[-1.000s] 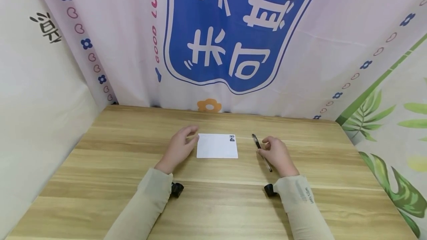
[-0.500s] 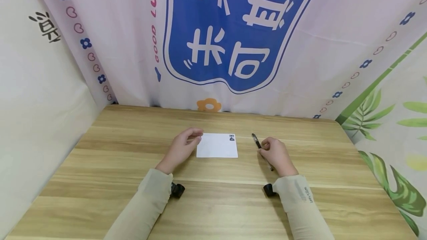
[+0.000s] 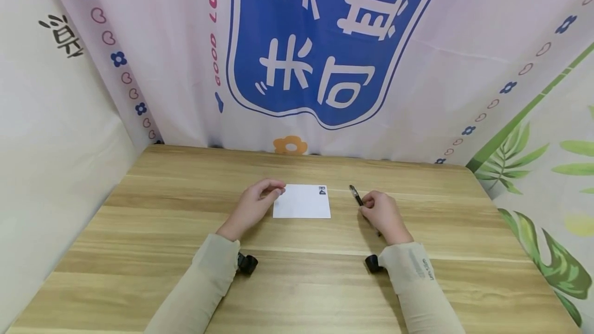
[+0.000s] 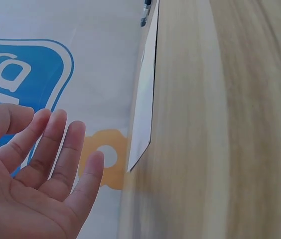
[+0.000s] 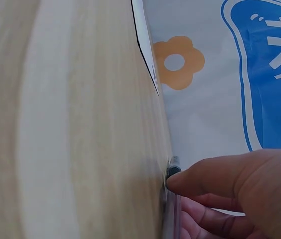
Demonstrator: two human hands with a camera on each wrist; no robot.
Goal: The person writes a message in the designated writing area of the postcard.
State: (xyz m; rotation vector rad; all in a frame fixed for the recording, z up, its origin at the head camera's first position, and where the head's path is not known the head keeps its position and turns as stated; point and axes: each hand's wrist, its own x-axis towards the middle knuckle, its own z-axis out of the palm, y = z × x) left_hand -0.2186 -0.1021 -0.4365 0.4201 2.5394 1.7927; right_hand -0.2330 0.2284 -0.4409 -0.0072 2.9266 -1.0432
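Note:
A white card point(image 3: 303, 202) with small dark print in its top right corner lies flat on the wooden table. My left hand point(image 3: 254, 205) hovers at the card's left edge, and its loosely bent fingers hold nothing. The left wrist view shows that hand point(image 4: 41, 169) with a gap between it and the card point(image 4: 144, 99). To the right of the card is a black pen point(image 3: 355, 195), set at a slant. My right hand point(image 3: 384, 215) pinches the pen between thumb and fingers and hides part of its barrel. In the right wrist view the thumb point(image 5: 205, 177) presses against the pen point(image 5: 173, 199).
The wooden table point(image 3: 297, 293) runs back to a printed cloth point(image 3: 185, 66) that hangs behind it. Cloths with prints also hang at the left and right sides. Small black cameras sit at the left cuff point(image 3: 247, 263) and the right cuff point(image 3: 373, 263).
My left hand has moved slightly right, so its fingertips now overlap the card's upper left corner in the head view. My right fingers have closed on the pen, which has shifted slightly.

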